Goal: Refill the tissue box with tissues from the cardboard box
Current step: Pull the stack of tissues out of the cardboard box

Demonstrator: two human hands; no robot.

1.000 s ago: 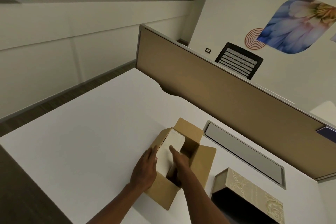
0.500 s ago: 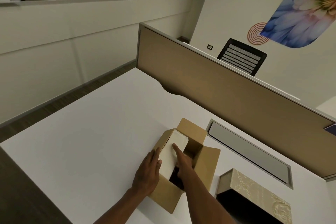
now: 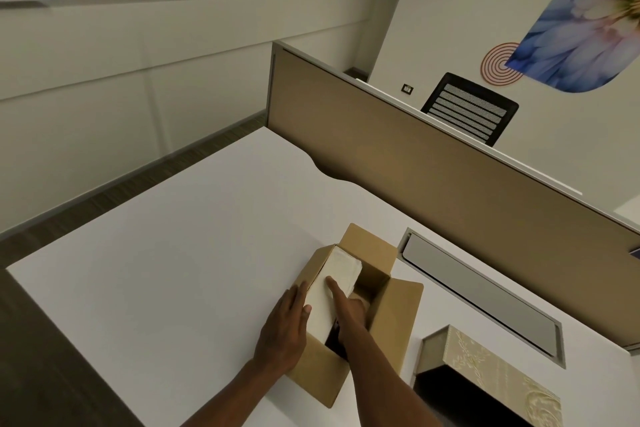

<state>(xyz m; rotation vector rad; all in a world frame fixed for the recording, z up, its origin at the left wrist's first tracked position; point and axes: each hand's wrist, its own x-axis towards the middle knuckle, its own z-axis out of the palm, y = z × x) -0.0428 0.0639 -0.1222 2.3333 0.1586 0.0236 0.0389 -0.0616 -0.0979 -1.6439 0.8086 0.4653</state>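
An open brown cardboard box [image 3: 394,319] stands on the white desk [image 3: 166,253], flaps raised. A white pack of tissues [image 3: 337,279] sticks out of its left side, tilted upward. My left hand [image 3: 285,326] presses against the box's outer left wall, thumb on the pack's near end. My right hand [image 3: 348,310] reaches inside the box, forefinger along the pack's top and the other fingers hidden behind it. The beige patterned tissue box [image 3: 485,371] lies open at the lower right, its dark inside showing.
A tan partition panel [image 3: 415,163] runs along the desk's far side, with a grey cable flap [image 3: 481,291] set in the desk before it. A black mesh chair [image 3: 469,109] stands beyond the partition. The desk's left edge drops to dark floor.
The tissue pack has risen a little further out of the cardboard box, with my right forefinger sliding along its top. The camera view has shifted slightly.
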